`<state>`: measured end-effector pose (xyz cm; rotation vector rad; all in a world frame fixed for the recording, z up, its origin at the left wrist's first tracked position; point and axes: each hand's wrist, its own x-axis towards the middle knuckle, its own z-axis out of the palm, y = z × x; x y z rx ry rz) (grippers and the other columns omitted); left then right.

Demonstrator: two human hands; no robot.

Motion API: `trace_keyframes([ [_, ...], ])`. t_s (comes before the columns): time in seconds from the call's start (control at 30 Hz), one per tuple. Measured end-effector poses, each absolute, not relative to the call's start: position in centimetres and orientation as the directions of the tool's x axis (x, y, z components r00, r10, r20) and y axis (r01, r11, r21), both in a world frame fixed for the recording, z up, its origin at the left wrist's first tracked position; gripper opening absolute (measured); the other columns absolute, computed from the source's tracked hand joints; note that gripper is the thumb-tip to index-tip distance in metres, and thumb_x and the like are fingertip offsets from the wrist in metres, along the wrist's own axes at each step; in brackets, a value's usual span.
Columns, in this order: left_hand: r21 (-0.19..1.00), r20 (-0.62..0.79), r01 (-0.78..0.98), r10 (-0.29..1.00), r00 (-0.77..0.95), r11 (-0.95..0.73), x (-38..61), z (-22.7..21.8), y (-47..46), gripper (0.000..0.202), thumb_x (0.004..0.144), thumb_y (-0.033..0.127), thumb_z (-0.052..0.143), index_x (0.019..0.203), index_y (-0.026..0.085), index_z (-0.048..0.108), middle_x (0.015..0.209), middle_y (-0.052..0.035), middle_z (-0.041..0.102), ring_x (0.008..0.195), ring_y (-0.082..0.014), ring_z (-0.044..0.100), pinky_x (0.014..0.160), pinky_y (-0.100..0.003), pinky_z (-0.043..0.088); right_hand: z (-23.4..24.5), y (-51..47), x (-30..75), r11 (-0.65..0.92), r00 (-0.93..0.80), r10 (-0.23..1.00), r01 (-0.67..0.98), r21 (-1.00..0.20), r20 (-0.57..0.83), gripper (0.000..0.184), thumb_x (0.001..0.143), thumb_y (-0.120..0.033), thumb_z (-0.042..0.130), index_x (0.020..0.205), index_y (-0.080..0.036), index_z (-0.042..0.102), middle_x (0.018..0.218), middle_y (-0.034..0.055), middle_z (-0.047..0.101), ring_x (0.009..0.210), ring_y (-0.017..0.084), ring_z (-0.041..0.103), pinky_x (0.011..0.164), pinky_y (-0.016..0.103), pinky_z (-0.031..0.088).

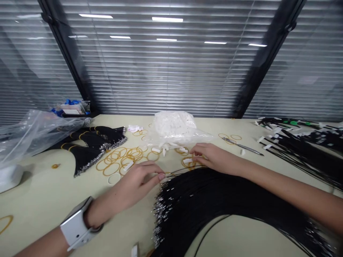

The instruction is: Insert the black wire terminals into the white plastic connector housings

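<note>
My left hand (143,180), with a watch on its wrist, has thumb and index finger pinched on the metal-tipped end of a thin black wire (180,170). Just below it spreads a thick bundle of black wires (214,192) with bare silvery tips, curving off to the right. My right hand (211,157) reaches over that bundle, its fingers bent around the right end of a small white plastic connector (188,161) among rubber bands. How firmly the fingertips hold it is partly hidden.
Yellow rubber bands (118,159) lie scattered behind my left hand. A clear bag of white parts (175,125) stands at the back. Metal tweezers (243,146) lie toward the right, near wires with white connectors (300,142). Banded black wire bundles (91,150) lie left beside a plastic bag (34,132).
</note>
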<state>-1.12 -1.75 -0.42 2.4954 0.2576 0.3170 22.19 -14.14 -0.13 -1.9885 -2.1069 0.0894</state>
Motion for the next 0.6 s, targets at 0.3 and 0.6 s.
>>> trace_keyframes([
  [0.3, 0.762, 0.278, 0.107, 0.473, 0.836, -0.639, -0.9, -1.8, -2.6, 0.035, 0.078, 0.037, 0.053, 0.110, 0.023, 0.048, 0.110, -0.0015, 0.053, 0.101, -0.0125, 0.048, 0.089, -0.027, 0.039, 1.2, -14.7, 18.4, 0.117, -0.042, 0.964, 0.954, -0.277, 0.263, 0.017, 0.087, -0.027, 0.038, 0.082, -0.016, 0.051, 0.081, 0.0039, 0.050, 0.078, 0.012, 0.046, 0.072, 0.026, 0.037],
  [0.6, 0.920, 0.129, 0.084, 0.497, 0.858, -0.383, -0.8, -1.5, -3.5, 0.019, 0.077, 0.032, 0.054, 0.082, 0.015, 0.059, 0.076, -0.0008, 0.062, 0.071, -0.0084, 0.056, 0.062, -0.018, 0.042, -1.3, -15.4, 14.4, 0.203, -0.080, 0.955, 0.877, -0.436, 0.284, 0.019, 0.079, -0.034, 0.053, 0.083, -0.016, 0.050, 0.080, 0.0003, 0.052, 0.075, 0.009, 0.046, 0.067, 0.022, 0.036],
])
